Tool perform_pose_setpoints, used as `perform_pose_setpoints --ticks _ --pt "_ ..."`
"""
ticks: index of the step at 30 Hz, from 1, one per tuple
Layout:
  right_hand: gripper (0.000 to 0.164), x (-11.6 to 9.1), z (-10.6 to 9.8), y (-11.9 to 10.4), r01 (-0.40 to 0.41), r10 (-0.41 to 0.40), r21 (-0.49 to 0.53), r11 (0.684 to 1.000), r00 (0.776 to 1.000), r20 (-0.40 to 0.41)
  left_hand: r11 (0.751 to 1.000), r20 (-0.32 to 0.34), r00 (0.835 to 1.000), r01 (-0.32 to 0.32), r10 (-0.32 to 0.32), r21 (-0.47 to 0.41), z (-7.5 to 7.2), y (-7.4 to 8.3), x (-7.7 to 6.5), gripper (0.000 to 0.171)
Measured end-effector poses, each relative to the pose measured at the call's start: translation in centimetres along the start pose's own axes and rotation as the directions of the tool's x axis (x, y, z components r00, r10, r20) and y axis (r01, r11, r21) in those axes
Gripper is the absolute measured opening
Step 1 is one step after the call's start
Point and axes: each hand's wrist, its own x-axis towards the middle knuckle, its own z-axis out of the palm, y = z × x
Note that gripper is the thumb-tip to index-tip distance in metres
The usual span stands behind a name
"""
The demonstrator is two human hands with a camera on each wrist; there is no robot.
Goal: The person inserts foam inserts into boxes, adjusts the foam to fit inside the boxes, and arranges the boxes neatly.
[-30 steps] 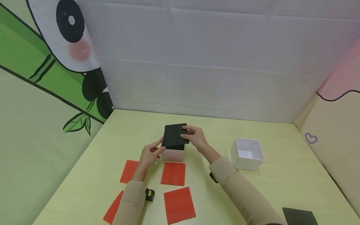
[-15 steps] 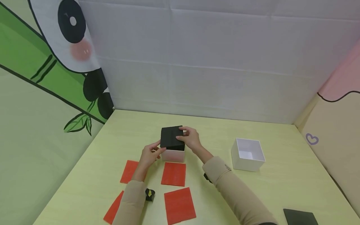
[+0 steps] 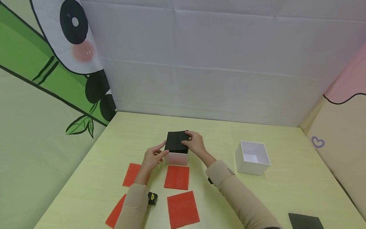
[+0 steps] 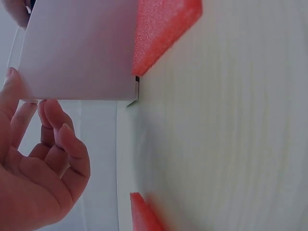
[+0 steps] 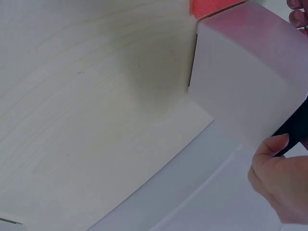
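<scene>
Black sheet (image 3: 175,142) lies over the box (image 3: 176,158), side edges toward twelve, long axis unclear; right hand (image 3: 196,144) pinches the sheet at three, left hand (image 3: 151,158) grips the box at seven.

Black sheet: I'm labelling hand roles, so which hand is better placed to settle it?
Right hand, probably: it grips the black sheet by its edge; the left hand touches the box beneath.

I cannot see into the white box (image 3: 176,158) beneath the black sheet (image 3: 175,142); the right hand (image 3: 195,143) hides part of that sheet's edge. The left arm (image 3: 132,203) covers parts of two red squares (image 3: 130,174). The bottom edge crops another black sheet (image 3: 305,221); my right wrist view cuts off the left hand (image 5: 299,18).
</scene>
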Motion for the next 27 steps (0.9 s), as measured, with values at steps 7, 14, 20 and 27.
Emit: perform_pose_setpoints --ticks 7,14,20,27 --pt "0.043 0.2 0.5 0.9 0.049 -0.048 -0.078 0.996 0.999 0.022 1.000 0.001 1.000 0.009 -0.009 0.000 0.1 -0.1 0.0 0.050" --pt "0.044 0.3 1.1 2.3 0.225 -0.233 -0.259 0.939 0.973 0.000 1.000 -0.003 1.000 0.025 -0.025 0.009 0.1 -0.1 -0.1 0.050" --pt "0.050 -0.8 0.1 0.4 0.372 -0.331 -0.581 0.724 0.926 0.180 1.000 0.002 1.000 0.013 -0.013 0.008 0.1 -0.1 0.0 0.049" --pt "0.053 -1.0 0.0 0.5 0.398 -0.270 -0.643 0.654 0.917 0.294 1.000 0.001 1.000 0.011 -0.011 0.013 0.1 0.0 0.0 0.049"
